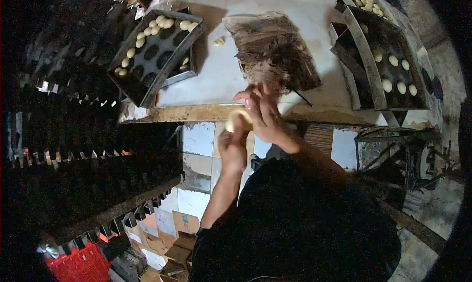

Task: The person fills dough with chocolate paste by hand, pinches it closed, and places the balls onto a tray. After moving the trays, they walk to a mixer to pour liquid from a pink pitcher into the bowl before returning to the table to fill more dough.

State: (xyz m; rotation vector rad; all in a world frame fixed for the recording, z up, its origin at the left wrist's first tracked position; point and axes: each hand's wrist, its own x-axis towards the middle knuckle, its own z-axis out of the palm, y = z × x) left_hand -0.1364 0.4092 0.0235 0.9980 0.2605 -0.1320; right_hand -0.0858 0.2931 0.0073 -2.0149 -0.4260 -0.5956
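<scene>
both hands — left hand [233, 147], right hand [264, 116] — pressed around a dough piece [237, 118], table edge [196, 113] just beyond

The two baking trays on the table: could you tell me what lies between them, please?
In the head view, between the left tray and the right tray lie one stray dough piece and a dark smeared patch.

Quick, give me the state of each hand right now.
Left hand: closed under the dough piece.
Right hand: fingers extended, pressed over the same dough piece.
</scene>
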